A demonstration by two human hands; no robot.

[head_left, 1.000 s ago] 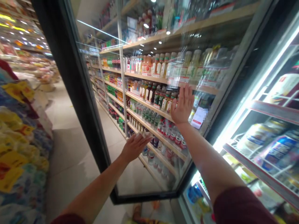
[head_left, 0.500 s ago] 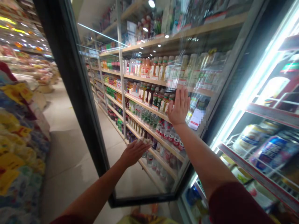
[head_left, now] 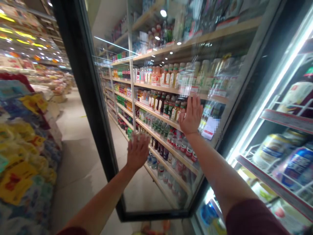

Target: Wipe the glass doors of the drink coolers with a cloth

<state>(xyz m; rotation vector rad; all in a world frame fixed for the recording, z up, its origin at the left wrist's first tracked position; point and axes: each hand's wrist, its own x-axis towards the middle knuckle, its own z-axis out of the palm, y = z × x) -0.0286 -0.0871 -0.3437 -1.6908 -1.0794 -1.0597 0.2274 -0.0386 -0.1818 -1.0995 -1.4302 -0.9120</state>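
Observation:
A glass cooler door [head_left: 156, 191] with a dark frame stands swung open in front of me. My right hand [head_left: 191, 116] lies flat against the pane, fingers extended upward and holding nothing. Lower down and to the left, my left hand [head_left: 138, 151] is raised at the glass with its fingers apart. Its fingertips are blurred, so I cannot tell whether they touch the pane. A white sticker with a red strip [head_left: 209, 129], partly pixelated, shows just right of my right hand.
Wooden shelves with bottled drinks [head_left: 168, 106] show in the pane. At the right, the lit cooler has wire racks with cans [head_left: 271, 148] and price rails [head_left: 288, 120]. Yellow and blue packaged goods [head_left: 21, 143] are stacked at the left, beside the pale floor aisle [head_left: 75, 127].
My left hand has turned from lying sideways to pointing upward and moved slightly up and left. My right hand stays flat on the glass. The view has shifted a little.

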